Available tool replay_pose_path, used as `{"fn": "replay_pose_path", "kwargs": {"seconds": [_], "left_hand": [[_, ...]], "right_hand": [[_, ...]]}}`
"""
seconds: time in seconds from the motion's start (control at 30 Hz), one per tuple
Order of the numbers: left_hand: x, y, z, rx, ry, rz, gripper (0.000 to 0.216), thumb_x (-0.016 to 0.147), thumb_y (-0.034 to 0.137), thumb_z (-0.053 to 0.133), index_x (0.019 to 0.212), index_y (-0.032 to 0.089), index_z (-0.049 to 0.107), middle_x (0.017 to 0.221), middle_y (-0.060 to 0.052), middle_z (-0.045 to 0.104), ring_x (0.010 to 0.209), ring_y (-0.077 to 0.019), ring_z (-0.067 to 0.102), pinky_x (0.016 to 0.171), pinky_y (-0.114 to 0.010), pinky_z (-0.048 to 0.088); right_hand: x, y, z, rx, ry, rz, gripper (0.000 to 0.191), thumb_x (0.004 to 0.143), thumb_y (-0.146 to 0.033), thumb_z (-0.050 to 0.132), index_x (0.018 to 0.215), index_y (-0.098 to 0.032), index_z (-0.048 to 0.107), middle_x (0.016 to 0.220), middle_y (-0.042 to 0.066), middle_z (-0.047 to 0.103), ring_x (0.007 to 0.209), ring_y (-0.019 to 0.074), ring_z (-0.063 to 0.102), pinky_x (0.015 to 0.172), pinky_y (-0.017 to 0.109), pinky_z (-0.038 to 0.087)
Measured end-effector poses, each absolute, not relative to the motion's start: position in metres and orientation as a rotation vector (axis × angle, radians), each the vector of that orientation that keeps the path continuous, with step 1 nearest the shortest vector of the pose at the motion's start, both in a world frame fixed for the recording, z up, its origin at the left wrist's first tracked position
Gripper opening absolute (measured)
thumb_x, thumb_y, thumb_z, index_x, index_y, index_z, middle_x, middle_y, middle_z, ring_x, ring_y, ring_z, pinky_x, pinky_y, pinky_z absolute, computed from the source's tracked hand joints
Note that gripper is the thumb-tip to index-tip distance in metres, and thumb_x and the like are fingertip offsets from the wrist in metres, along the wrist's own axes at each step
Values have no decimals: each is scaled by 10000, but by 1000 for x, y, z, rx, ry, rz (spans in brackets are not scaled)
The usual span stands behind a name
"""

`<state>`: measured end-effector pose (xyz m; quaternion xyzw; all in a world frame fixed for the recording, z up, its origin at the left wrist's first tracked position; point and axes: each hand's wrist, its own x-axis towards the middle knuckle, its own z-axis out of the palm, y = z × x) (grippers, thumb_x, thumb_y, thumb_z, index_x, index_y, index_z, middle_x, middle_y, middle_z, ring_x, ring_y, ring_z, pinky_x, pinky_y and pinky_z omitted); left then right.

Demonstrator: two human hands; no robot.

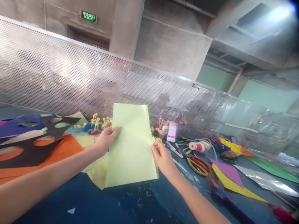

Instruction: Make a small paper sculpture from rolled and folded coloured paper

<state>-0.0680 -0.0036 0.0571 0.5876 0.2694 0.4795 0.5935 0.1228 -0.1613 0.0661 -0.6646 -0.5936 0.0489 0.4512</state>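
Observation:
A pale yellow-green sheet of paper (pixel 132 146) is held up in front of me, its lower end near the blue tabletop. My left hand (pixel 109 138) grips its left edge, thumb on the front face and the other fingers behind. At the right edge, my right hand (pixel 162 155) pinches the sheet between thumb and fingers. A narrow strip along that right side looks folded or doubled. Behind the lower left corner lies more pale yellow paper (pixel 98 174). Small yellow figures (pixel 97 123) stand partly hidden behind the sheet.
Orange sheets (pixel 65 149) and black paper with round cut-outs (pixel 52 133) lie left. On the right are scissors (pixel 198 166), a spool (pixel 196 147), a dark blue tool (pixel 224 199) and coloured sheets (pixel 229 174). A lit phone (pixel 172 131) leans near a perforated metal screen (pixel 77 68).

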Motion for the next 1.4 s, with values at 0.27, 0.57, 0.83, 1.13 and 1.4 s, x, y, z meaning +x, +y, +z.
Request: {"fn": "replay_pose_path", "kwargs": {"seconds": [0.27,0.57,0.83,1.13,1.4], "left_hand": [[-69,9,55,1240,744,1358,334,669,411,663,901,174,622,694,-22,687,519,-145,624,499,-232,516],[-67,7,51,1230,654,1278,358,644,381,692,916,161,617,752,-45,694,589,-177,652,523,-266,534],[-72,12,51,1102,731,1256,192,712,235,643,892,171,620,717,-38,698,536,-164,644,516,-270,542],[-77,16,59,1040,796,1220,75,737,159,619,811,168,607,644,-31,689,505,-167,638,487,-261,541],[-78,16,60,1053,795,1200,62,750,163,609,811,174,605,666,-34,695,524,-171,647,512,-268,546]], "right_hand": [[118,-159,57,-1655,-1426,484,338,851,-511,348,783,-209,482,548,-32,494,357,123,503,339,220,374],[128,-161,67,-1863,-1564,28,459,886,-503,268,716,-192,559,467,-16,502,396,136,526,438,230,373],[229,-176,88,-2559,-1350,-364,267,895,-269,367,995,-155,587,940,107,658,923,211,606,756,266,415],[330,-201,47,-3143,-1054,95,254,868,-287,511,1083,-156,541,1086,69,568,908,174,580,770,366,493],[330,-204,33,-3126,-984,-19,289,863,-300,514,1109,-148,526,1123,76,553,958,194,564,807,402,473]]}}
